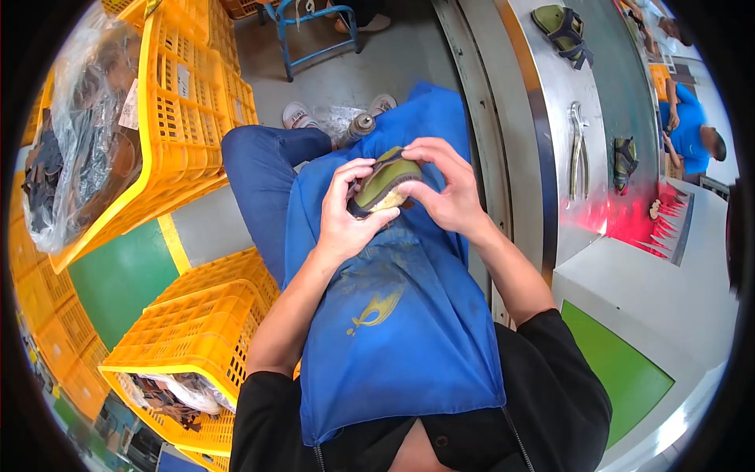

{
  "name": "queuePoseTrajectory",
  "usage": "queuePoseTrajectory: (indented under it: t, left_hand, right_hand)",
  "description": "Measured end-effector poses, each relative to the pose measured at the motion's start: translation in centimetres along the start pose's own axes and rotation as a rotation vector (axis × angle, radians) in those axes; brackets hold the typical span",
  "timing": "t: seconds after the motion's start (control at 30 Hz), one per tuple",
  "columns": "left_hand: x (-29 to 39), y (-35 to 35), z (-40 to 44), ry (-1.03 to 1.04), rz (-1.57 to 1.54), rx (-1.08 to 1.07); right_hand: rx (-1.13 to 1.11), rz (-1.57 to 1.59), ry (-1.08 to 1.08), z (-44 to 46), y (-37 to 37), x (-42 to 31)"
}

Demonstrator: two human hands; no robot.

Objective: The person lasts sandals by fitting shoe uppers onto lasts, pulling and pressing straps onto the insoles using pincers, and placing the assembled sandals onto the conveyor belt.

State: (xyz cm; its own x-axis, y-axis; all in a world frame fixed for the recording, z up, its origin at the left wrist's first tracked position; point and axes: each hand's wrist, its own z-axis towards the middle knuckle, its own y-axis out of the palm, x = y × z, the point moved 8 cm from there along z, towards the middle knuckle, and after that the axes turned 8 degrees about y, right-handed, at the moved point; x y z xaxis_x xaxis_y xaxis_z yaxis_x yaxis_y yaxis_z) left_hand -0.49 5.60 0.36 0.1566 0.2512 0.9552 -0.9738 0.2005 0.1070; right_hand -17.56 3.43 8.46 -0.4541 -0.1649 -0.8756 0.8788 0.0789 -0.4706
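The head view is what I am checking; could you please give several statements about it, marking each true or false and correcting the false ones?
1. The left hand and right hand both touch the olive-green sandal. True.
2. The pliers are in the right hand. False: the pliers lie on the metal worktop.
3. The apron is red. False: the apron is blue.
4. A clear plastic bag lies in the upper-left yellow crate. True.
5. Only one sandal is in view. False: a second sandal lies at upper right.
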Motion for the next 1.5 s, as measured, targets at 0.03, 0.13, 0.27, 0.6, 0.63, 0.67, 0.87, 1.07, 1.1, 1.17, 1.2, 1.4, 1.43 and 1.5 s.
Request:
queuePoseTrajectory:
  t: [0.03, 0.13, 0.27, 0.6, 0.63, 0.67, 0.87, 1.07, 1.1, 1.17, 1.2, 1.4, 1.43, 1.5]
  left_hand:
    - [-1.0, -0.1, 0.1, -0.062, -0.023, 0.015]
    - [-3.4, -0.3, 1.1, -0.226, -0.075, 0.033]
    - [-4.4, -0.4, 3.5, -0.292, -0.098, 0.078]
    - [-7.9, -1.4, 5.5, -0.546, -0.06, 0.151]
    - [-9.9, -2.1, 5.1, -0.479, -0.06, 0.159]
    - [-10.0, -1.8, 5.2, -0.408, -0.152, 0.176]
    - [-10.7, -1.6, 4.9, -0.409, -0.213, 0.211]
    - [-9.1, -0.9, 5.4, -0.489, -0.274, 0.184]
    - [-9.1, -1.1, 5.4, -0.465, -0.234, 0.208]
    - [-11.0, -1.6, 5.3, -0.414, -0.234, 0.222]
    - [-11.3, -1.9, 5.2, -0.364, -0.235, 0.243]
    - [-8.6, -0.3, 5.3, -0.423, -0.319, 0.274]
    - [-8.7, -0.4, 5.3, -0.396, -0.286, 0.322]
    - [-10.5, -0.8, 4.7, -0.34, -0.261, 0.354]
  right_hand:
    - [0.009, -0.001, -0.005, 0.7, 0.1, 0.5]
    - [-0.011, 0.243, 0.139, 3.1, 1.8, 5.5]
    - [-0.042, 0.272, 0.205, 5.7, 3.4, 10.0]
    - [-0.003, 0.339, 0.397, 9.4, 4.5, 13.4]
    - [0.018, 0.174, 0.384, 9.4, 3.6, 11.9]
    - [0.028, 0.182, 0.384, 9.3, 3.3, 11.3]
    - [-0.015, 0.071, 0.349, 9.7, 3.3, 11.6]
    - [-0.078, 0.219, 0.356, 9.9, 3.1, 12.0]
    - [-0.109, 0.119, 0.381, 9.6, 2.2, 11.7]
    - [-0.049, -0.123, 0.333, 8.7, -1.8, 9.4]
    - [0.04, -0.264, 0.256, 8.0, -5.1, 7.1]
    - [0.965, -0.844, 0.16, 0.1, -24.2, 2.2]
    - [0.978, -1.053, 0.253, -0.6, -25.3, 3.0]
    - [0.843, -0.933, 0.589, -1.0, -26.5, 6.1]
